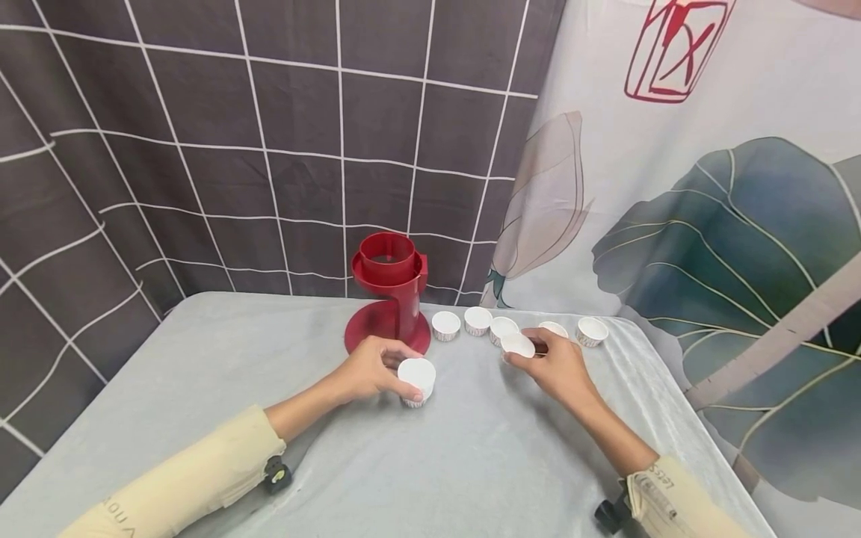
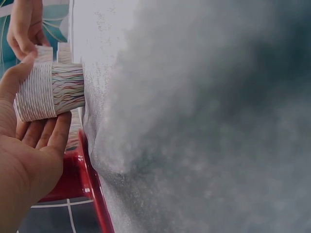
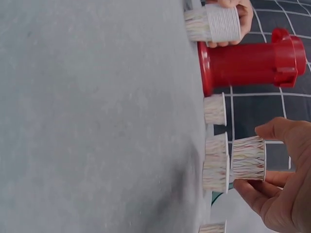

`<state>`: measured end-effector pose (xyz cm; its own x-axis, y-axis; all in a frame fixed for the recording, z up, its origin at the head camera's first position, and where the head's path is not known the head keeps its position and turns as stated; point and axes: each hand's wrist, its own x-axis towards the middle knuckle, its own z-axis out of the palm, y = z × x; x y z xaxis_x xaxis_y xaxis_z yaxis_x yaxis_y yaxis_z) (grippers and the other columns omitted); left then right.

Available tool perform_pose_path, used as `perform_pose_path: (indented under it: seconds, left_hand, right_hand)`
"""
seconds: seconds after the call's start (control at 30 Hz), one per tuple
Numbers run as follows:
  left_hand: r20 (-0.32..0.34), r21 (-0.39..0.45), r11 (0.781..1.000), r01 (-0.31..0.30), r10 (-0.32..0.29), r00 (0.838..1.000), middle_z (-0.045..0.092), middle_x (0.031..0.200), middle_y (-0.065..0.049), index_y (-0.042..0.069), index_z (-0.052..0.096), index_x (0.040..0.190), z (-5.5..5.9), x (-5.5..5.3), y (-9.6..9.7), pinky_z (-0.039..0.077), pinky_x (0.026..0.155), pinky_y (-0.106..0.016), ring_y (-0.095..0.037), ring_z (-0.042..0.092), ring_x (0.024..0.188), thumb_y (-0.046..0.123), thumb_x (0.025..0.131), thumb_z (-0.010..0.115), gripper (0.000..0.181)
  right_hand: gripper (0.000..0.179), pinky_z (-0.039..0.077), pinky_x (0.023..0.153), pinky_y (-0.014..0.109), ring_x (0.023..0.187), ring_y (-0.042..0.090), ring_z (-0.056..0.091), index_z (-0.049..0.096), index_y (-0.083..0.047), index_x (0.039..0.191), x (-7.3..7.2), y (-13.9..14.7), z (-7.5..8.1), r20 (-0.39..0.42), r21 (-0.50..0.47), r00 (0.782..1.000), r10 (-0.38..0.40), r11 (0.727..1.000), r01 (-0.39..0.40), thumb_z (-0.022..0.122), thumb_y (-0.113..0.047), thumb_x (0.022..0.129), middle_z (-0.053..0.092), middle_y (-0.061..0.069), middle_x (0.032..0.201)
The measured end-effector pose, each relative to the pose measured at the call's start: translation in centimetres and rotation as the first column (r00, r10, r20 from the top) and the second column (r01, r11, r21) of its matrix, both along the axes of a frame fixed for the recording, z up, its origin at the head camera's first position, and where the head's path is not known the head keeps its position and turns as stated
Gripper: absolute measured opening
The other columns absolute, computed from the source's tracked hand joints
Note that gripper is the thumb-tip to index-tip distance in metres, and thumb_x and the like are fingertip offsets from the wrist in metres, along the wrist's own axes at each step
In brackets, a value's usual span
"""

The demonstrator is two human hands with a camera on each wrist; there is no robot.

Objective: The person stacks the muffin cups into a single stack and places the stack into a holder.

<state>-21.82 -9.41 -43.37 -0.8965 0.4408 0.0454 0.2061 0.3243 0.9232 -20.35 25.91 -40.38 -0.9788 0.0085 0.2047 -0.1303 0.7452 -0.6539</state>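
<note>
My left hand (image 1: 377, 368) grips a stack of small paper baking cups (image 1: 416, 377), thumb on one side and fingers on the other. In the left wrist view the stack (image 2: 51, 92) has closely ridged white rims above a colourful streaked base, which is right at the cloth. My right hand (image 1: 558, 366) pinches a single streaked cup (image 3: 249, 158) between thumb and fingers, holding it higher than the row of cups. Beside that cup stand others of the same kind, among them one cup (image 1: 504, 330) just behind it.
A red stand (image 1: 397, 299) with a ring top and round base is behind my left hand. More cups line the back edge, including a cup (image 1: 446, 326) near the stand and a cup (image 1: 592, 332) at the right. Grey cloth (image 1: 471, 463) covers the table; curtains hang behind.
</note>
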Motion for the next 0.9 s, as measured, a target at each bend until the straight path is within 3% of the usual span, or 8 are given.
perform_pose_path:
  seconds: [0.5, 0.9]
  left_hand:
    - [-0.007, -0.006, 1.0, -0.002, 0.002, 1.0, 0.085, 0.118, -0.011, 0.006, 0.085, 0.125, -0.1, 0.0, -0.1, 0.066, 0.087, -0.029, -0.02, 0.082, 0.1, 0.016, 0.08, 0.104, 0.05]
    - [-0.011, -0.008, 1.0, -0.004, 0.004, 1.0, 0.085, 0.116, -0.011, 0.006, 0.085, 0.124, 0.1, 0.2, -0.1, 0.066, 0.086, -0.029, -0.019, 0.082, 0.098, 0.015, 0.079, 0.104, 0.05]
  right_hand:
    - [0.06, 0.067, 0.096, 0.037, 0.114, 0.033, 0.083, 0.075, 0.001, 0.14, 0.0, -2.3, 0.3, 0.025, -0.062, 0.999, 0.032, 0.998, -0.03, 0.093, -0.028, 0.09, 0.083, 0.02, 0.131]
    - [0.054, 0.069, 0.096, 0.04, 0.113, 0.032, 0.084, 0.078, -0.002, 0.135, 0.2, -4.0, 0.7, 0.018, -0.111, 0.997, 0.081, 0.991, -0.078, 0.094, -0.026, 0.09, 0.084, 0.017, 0.129]
